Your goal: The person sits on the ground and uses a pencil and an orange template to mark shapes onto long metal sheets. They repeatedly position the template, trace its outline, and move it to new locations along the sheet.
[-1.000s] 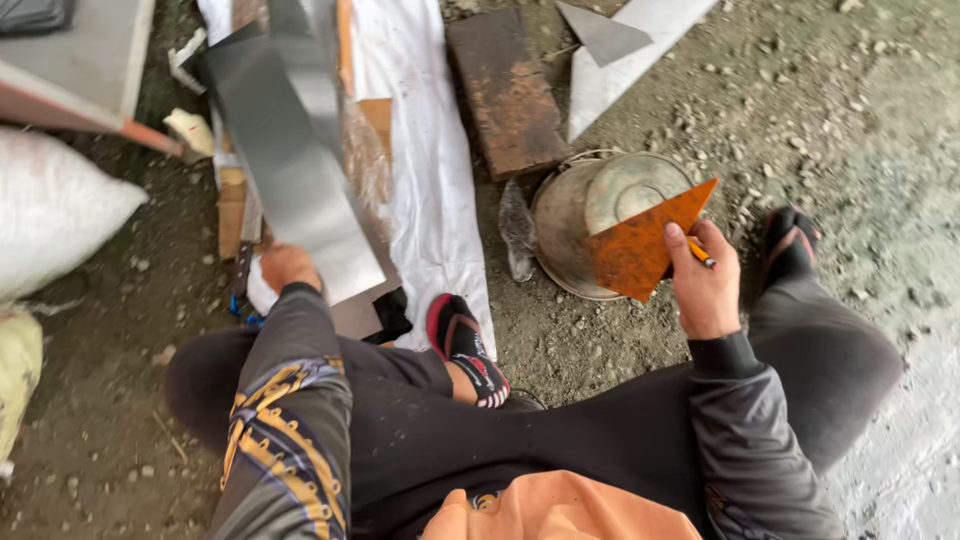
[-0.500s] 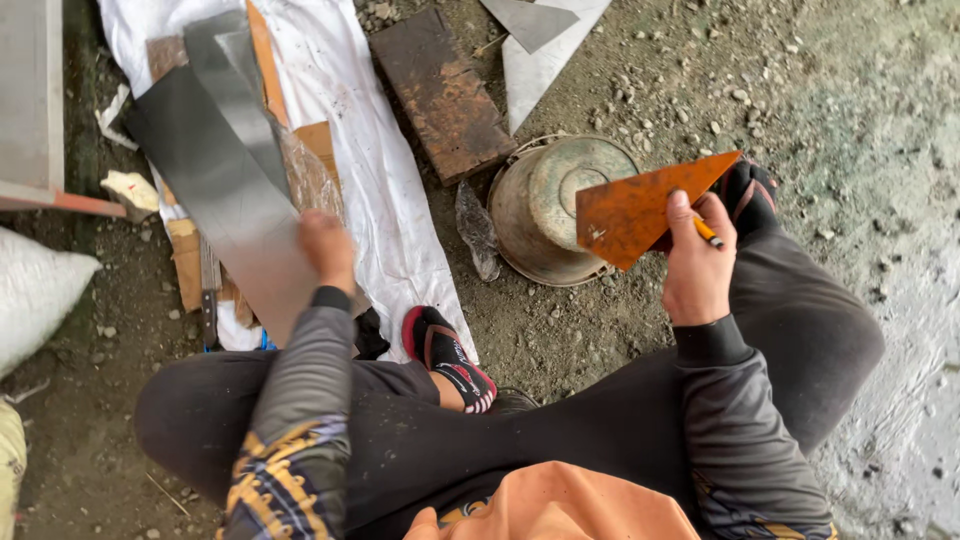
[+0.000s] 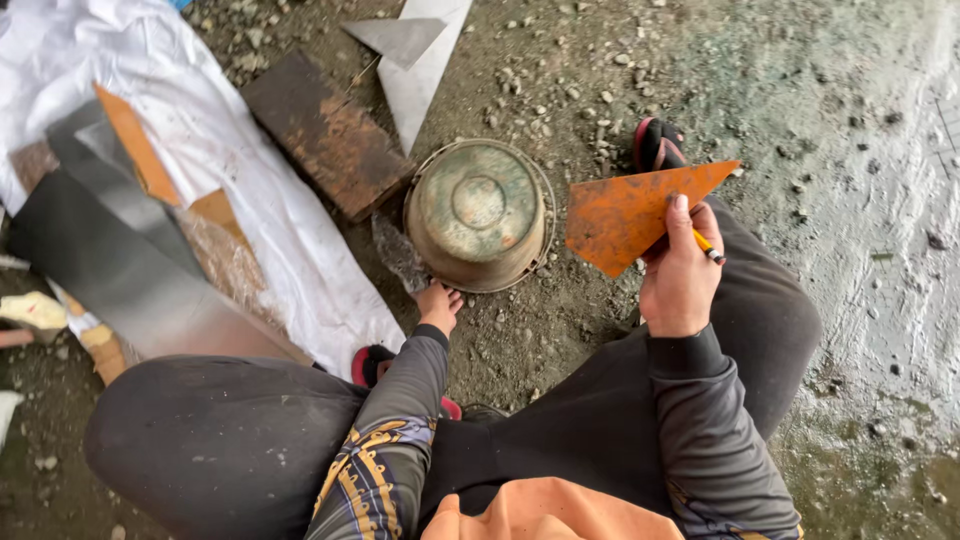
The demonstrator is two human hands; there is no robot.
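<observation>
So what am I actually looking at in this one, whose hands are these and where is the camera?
The camera sits on a person's head and looks down, so you see their own arms and folded legs as they sit on gravelly ground. The right hand holds up a rusty orange triangular metal piece together with a yellow pencil. The left hand reaches down beside an upturned metal pot, touching a small grey scrap at its edge. To the left lie a white sheet, grey metal strips and a rusty flat plate.
</observation>
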